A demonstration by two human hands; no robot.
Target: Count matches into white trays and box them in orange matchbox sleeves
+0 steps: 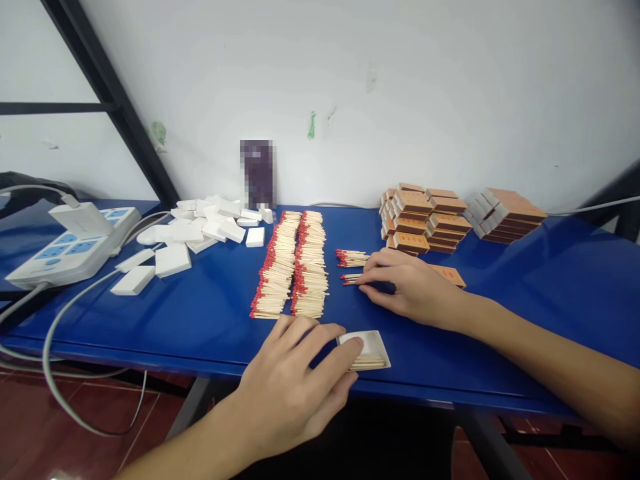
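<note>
My left hand [300, 373] grips a white matchbox tray [383, 343] near the table's front edge, thumb and fingers closed around its left end. A few matches [370, 364] lie along the tray's near side. My right hand [405, 283] has its thumb and fingertips pinched on a small group of red-tipped matches [351, 277] on the blue table. Just beyond those fingers lies another small bunch of matches [353, 258]. Two long rows of matches [280, 267] stretch away from me, left of my right hand. Behind the right hand, an orange matchbox sleeve [450, 275] is partly hidden.
Orange matchboxes [414, 223] are stacked at the back right, beside another stack [515, 210]. White trays [205, 227] lie heaped at the back left. A power strip [70, 250] with cables stands farther left. A pixelated dark object [259, 173] leans against the wall.
</note>
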